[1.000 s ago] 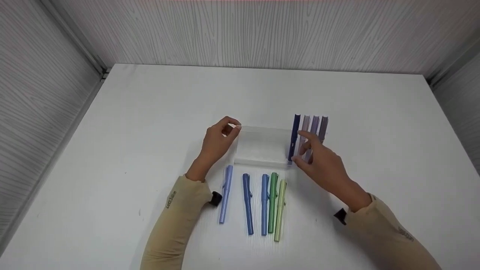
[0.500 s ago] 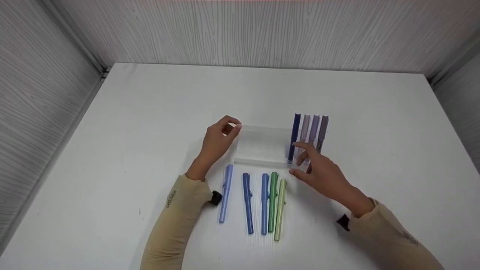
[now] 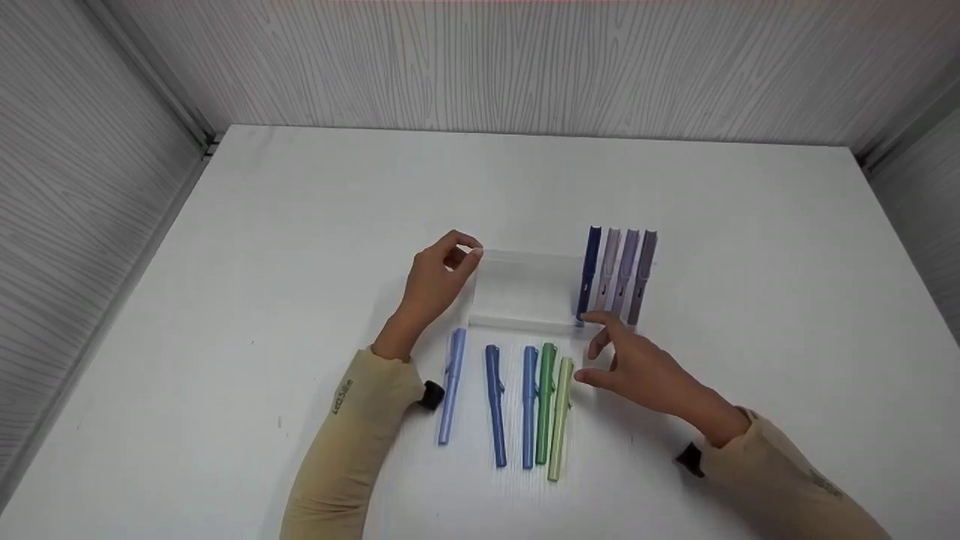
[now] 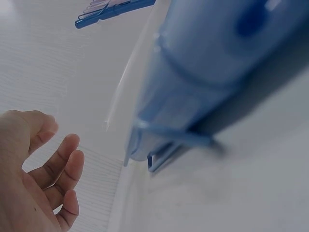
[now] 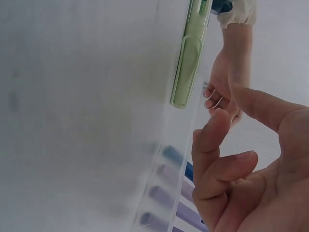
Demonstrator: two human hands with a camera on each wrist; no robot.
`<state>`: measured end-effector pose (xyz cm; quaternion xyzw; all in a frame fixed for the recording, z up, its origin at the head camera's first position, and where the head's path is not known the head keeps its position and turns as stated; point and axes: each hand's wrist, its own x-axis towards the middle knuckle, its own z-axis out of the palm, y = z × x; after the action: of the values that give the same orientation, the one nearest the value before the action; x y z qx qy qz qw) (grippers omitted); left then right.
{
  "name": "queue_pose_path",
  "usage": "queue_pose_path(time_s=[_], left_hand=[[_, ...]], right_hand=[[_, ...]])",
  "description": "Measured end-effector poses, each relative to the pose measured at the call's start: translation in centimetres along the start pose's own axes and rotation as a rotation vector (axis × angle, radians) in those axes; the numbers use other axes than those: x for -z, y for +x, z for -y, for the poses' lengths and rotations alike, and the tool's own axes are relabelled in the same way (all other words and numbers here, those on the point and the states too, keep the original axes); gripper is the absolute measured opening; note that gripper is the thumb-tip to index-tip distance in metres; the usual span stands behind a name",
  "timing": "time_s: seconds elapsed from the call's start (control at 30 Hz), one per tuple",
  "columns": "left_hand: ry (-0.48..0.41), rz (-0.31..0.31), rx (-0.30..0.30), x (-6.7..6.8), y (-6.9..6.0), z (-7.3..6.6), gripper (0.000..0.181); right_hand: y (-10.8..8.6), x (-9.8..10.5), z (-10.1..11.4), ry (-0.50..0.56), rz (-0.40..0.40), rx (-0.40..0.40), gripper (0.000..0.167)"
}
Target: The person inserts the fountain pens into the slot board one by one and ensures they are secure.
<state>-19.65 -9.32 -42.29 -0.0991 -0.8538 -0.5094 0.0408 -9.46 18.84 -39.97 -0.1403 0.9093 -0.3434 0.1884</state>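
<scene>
A clear plastic pen tray [image 3: 525, 294] lies mid-table, its right part holding several pens side by side: a dark blue pen [image 3: 590, 262], then pale lilac, lavender and grey-purple ones. At the tray's far left corner, my left hand [image 3: 437, 276] pinches the edge between thumb and index finger. My right hand [image 3: 645, 367] is in front of the tray with thumb and index finger spread, holding nothing. Its index fingertip is at the dark blue pen's lower end; whether they touch I cannot tell. The thumb points at the light green pen [image 3: 560, 420].
In front of the tray lie a green pen [image 3: 545, 405], a mid-blue pen [image 3: 529, 409], a darker blue pen [image 3: 496, 409] and a periwinkle pen [image 3: 451, 386], which is close to the left cuff. Wood-grain panels [image 3: 480, 67] bound the white table at back and sides.
My right hand has drawn back from beside the dark blue pen toward the front, and its thumb and index finger have spread wider. The left hand and the pens stay put.
</scene>
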Motion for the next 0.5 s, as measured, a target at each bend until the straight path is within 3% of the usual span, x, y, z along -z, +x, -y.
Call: queue_pose_path(time_s=[0.2, 0.5], left_hand=[[0.0, -0.007, -0.006, -0.08, -0.06, 0.11, 0.015], [0.004, -0.005, -0.025, -0.03, -0.05, 0.16, 0.015]], right_hand=[[-0.15, -0.32, 0.07, 0.016, 0.096, -0.059, 0.078], [-0.22, -0.71, 0.49, -0.035, 0.144, -0.095, 0.08]])
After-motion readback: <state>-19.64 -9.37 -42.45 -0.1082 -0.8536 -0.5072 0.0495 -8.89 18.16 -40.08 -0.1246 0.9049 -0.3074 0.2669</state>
